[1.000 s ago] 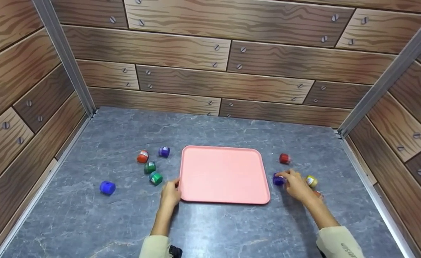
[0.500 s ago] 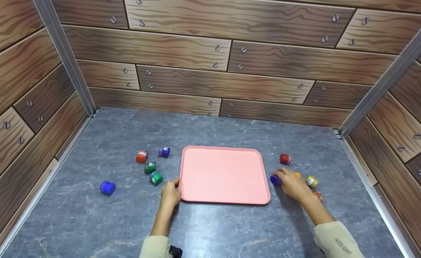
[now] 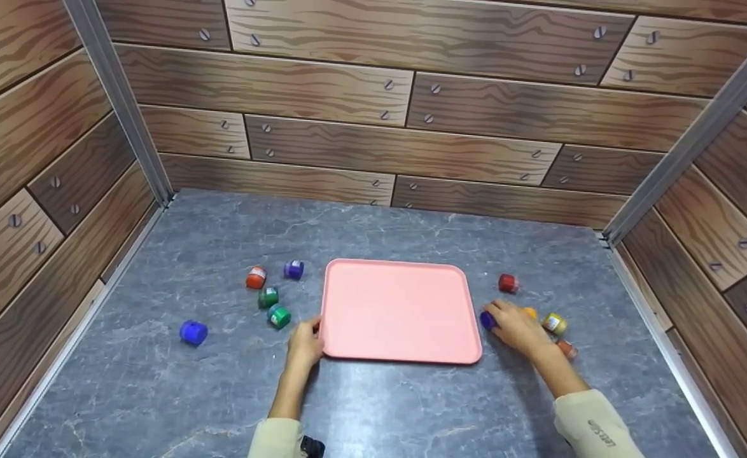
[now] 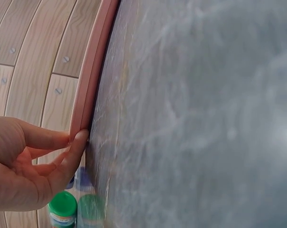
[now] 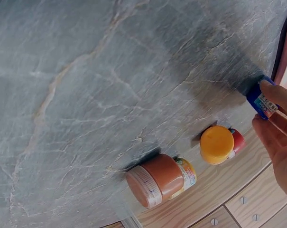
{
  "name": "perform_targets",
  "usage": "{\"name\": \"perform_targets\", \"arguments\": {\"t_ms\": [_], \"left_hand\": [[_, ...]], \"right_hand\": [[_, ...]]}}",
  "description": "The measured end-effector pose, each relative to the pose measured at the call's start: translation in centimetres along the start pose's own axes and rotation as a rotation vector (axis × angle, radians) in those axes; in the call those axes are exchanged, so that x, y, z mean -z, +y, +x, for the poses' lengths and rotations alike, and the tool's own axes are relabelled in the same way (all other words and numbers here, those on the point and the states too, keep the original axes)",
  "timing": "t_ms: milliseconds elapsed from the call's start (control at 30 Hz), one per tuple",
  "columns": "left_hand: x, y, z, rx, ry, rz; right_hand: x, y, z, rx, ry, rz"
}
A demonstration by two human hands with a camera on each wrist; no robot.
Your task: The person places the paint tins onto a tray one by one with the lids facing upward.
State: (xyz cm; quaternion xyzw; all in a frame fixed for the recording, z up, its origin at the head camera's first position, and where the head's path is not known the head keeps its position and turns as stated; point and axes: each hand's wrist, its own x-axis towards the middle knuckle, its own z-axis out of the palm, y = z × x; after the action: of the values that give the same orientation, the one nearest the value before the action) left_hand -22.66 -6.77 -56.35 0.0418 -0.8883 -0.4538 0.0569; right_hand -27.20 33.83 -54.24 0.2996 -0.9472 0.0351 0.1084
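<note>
A pink tray lies flat on the grey marbled tabletop. At its near left edge my left hand pinches the rim, thumb and fingertips meeting at the corner in the left wrist view. My right hand holds a small dark blue paint jar by its sides, just right of the tray. Beside that hand lie an orange-yellow jar, a yellow jar and a brown-orange jar. A dark red jar lies farther back.
Left of the tray are a purple jar, an orange-red jar, a dark green jar and a bright green jar. A blue jar lies farther left. Wood-patterned walls enclose the table on three sides.
My right hand has shifted slightly left with the dark blue jar, bringing it closer to the tray's right edge. The left hand and the tray have stayed put.
</note>
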Motion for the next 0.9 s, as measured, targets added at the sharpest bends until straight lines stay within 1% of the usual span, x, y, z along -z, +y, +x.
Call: {"name": "perform_targets", "arguments": {"t_ms": [200,367,567,733,900], "left_hand": [[0.0,0.0,0.1,0.006,-0.004,-0.001],[0.0,-0.2,0.0,0.010,-0.002,-0.010],[0.1,-0.2,-0.1,-0.001,-0.001,-0.002],[0.1,-0.2,-0.1,0.010,-0.009,0.006],[0.0,-0.1,-0.1,0.008,-0.002,0.001]], "right_hand": [[0.1,0.3,-0.2,0.003,0.036,-0.010],[0.7,0.1,-0.3,-0.016,0.053,-0.020],[1.9,-0.4,-0.1,-0.055,0.064,0.060],[2.5,-0.8,0.1,-0.126,0.080,0.103],[3.0,-1.5,0.4,-0.154,0.173,0.153]]}}
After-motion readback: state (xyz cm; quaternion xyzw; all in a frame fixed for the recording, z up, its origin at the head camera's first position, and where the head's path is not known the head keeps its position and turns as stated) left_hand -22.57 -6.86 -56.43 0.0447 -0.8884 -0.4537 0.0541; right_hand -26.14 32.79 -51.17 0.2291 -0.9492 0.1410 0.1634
